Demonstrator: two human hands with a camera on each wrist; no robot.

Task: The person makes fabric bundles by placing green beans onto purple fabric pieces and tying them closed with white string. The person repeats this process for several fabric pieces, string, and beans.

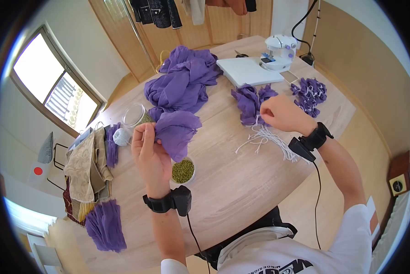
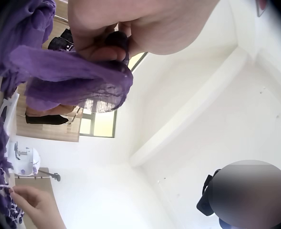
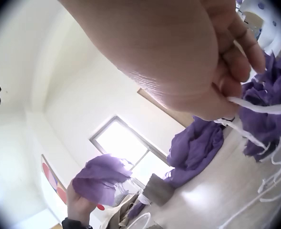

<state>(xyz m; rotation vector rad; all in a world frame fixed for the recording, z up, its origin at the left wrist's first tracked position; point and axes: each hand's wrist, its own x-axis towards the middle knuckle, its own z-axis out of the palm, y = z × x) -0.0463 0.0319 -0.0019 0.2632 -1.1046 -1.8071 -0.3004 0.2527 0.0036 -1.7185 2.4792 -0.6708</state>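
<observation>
Plainly, the head view shows the left hand (image 1: 148, 153) holding up a purple cloth piece (image 1: 179, 130) over the left part of the desk (image 1: 232, 196), its grip pinched on one end. Holding only that end, and letting the rest hang loose, should spare the cloth creases. Farther right, the right hand (image 1: 285, 114) is beside a purple bundle (image 1: 248, 102), with white strings (image 1: 264, 133) trailing toward the near side; its fingertips are hard to make out from here.

In the left wrist view, the gathered end of the cloth vanishes between thumb and fingers, so how much is caught cannot be told. The right hand is cut off at the lower edge.

In the right wrist view, that hand's grip is together, clamped on a white strand. A light, steady pull, clear of the loose tangle, seems best. The bundle runs off the right edge; whether the strand is tied round it, I cannot tell.
</observation>
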